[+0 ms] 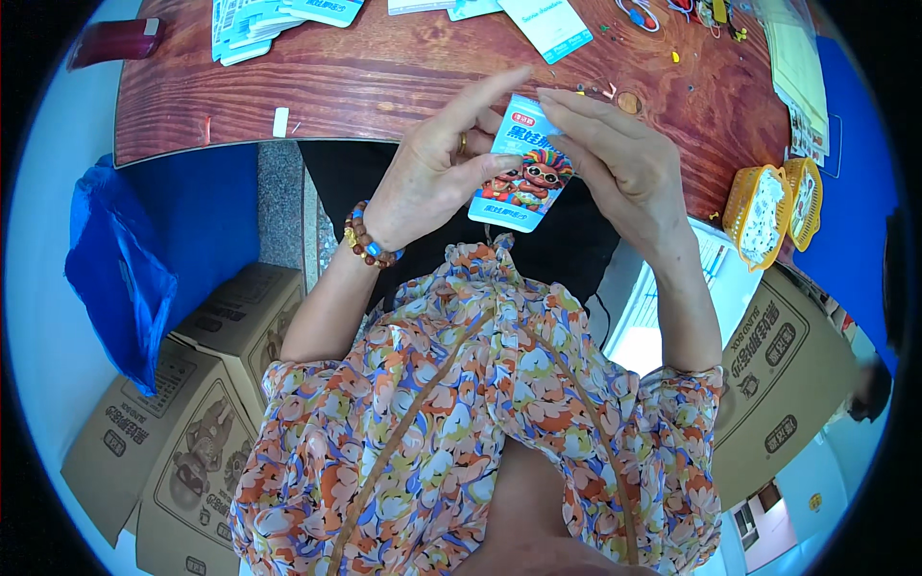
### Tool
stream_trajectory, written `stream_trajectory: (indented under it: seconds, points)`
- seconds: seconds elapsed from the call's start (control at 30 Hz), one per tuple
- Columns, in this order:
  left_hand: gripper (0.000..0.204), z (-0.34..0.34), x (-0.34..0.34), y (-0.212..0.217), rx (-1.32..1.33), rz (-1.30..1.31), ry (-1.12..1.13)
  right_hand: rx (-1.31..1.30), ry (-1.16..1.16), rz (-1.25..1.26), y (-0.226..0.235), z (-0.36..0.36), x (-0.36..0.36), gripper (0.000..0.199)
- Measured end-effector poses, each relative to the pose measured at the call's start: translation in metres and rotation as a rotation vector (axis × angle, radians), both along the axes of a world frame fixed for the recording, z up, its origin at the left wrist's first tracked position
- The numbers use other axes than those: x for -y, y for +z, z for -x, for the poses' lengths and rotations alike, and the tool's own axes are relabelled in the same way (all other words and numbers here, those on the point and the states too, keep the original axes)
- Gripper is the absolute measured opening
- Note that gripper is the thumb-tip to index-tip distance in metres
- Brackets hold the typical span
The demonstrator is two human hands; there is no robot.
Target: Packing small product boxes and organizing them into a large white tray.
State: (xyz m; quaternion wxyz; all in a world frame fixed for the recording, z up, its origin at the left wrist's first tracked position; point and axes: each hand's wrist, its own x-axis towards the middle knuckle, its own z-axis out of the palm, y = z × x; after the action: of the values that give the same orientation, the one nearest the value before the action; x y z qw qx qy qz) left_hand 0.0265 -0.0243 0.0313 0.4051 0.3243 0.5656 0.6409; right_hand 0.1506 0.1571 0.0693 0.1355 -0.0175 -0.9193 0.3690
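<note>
A wooden table and cardboard boxes surround the blue packet.

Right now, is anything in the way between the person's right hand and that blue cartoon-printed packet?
Nothing visible. The right hand is at the right edge of the blue cartoon-printed packet; whether it touches is unclear. The left hand holds the opposite side, not blocking it.

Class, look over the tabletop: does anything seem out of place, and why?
Yes: a yellow piece and a pale scrap lie loose on the table beyond the right hand, and a white strip lies alone near the front edge, apart from the cards.
</note>
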Motion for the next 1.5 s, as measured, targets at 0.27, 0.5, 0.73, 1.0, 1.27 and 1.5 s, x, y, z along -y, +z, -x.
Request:
stream_trajectory:
  seconds: [0.27,0.5,0.73,1.0,1.27,1.5]
  points:
    - [0.057,0.001,0.000,-0.006,0.024,0.020,-0.025,-0.035,-0.088,0.160,-0.016,-0.007,-0.007,0.029]
    - [0.055,0.003,-0.001,-0.004,-0.219,0.036,-0.056,-0.021,-0.022,0.226,-0.022,-0.010,-0.013,0.025]
    - [0.057,0.001,0.000,-0.005,0.124,0.053,-0.054,-0.084,-0.081,0.056,-0.031,-0.009,-0.002,0.032]
    - [0.048,0.002,0.004,-0.011,0.041,0.091,-0.108,-0.077,0.007,0.130,-0.040,-0.012,-0.005,0.022]
    - [0.045,0.006,0.004,-0.007,0.099,0.095,-0.048,-0.016,-0.024,0.318,-0.039,-0.015,-0.006,0.027]
    - [0.039,0.006,-0.001,0.000,0.045,0.049,-0.017,0.031,-0.050,0.437,-0.033,-0.010,-0.005,0.029]
